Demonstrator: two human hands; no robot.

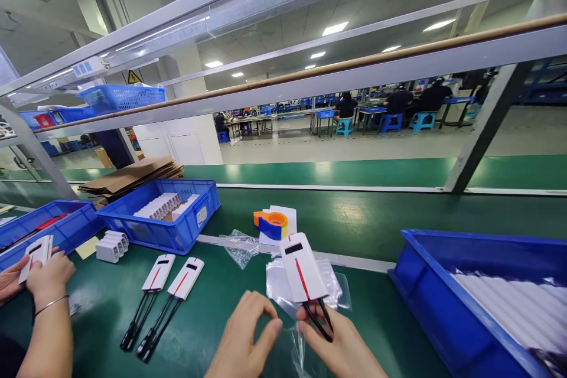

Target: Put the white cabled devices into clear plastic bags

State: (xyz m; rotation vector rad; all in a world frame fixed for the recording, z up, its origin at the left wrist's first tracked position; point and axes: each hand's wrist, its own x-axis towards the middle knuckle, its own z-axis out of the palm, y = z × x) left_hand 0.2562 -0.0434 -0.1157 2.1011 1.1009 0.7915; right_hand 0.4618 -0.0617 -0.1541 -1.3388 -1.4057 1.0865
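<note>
My right hand (pixel 343 345) is closed round the black cables (pixel 321 322) of a flat white device (pixel 303 271) that has a dark window and a red stripe. The device is tilted, its cables toward me. Beside it, my left hand (pixel 245 336) has thumb and forefinger pinched at the edge of a clear plastic bag (pixel 299 348), which hangs between both hands. Under the device lie more clear bags (pixel 274 280). Two similar white devices, one nearer (pixel 186 277) and one farther left (pixel 158 271), lie on the green table (pixel 199 336) with their cables toward me.
A blue bin (pixel 416 283) of wrapped white pieces stands right. An orange and blue tape dispenser (pixel 272 224) sits ahead. Left are a blue crate (pixel 190 236), white parts (pixel 112 246) and flat cardboard (pixel 133 177). A co-worker's hands (pixel 48 277) hold a white device.
</note>
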